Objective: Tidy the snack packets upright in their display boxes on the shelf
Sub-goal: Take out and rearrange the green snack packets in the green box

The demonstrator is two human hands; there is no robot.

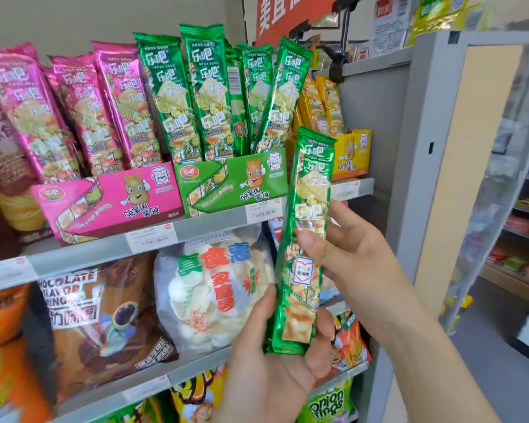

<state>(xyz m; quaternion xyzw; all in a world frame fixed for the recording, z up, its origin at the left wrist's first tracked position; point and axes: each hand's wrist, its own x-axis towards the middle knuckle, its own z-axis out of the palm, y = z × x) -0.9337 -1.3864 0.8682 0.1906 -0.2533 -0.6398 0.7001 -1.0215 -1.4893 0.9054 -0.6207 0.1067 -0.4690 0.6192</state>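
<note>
Just right of the green cardboard display box (235, 181), and nearer the camera, a long green foil snack packet (306, 239) is held nearly upright by both hands. Its lower end is gripped by the left hand (272, 370), with fingers curled round the bottom. Its middle is pinched by the right hand (358, 257), with the thumb laid across the printed front. Inside the box, more green foil packets (208, 96) are stood on end, some tilted. A pink cardboard display box (113, 203) is set just beside the green box's left side, and a yellow cardboard box (351, 154) is seen to its right.
</note>
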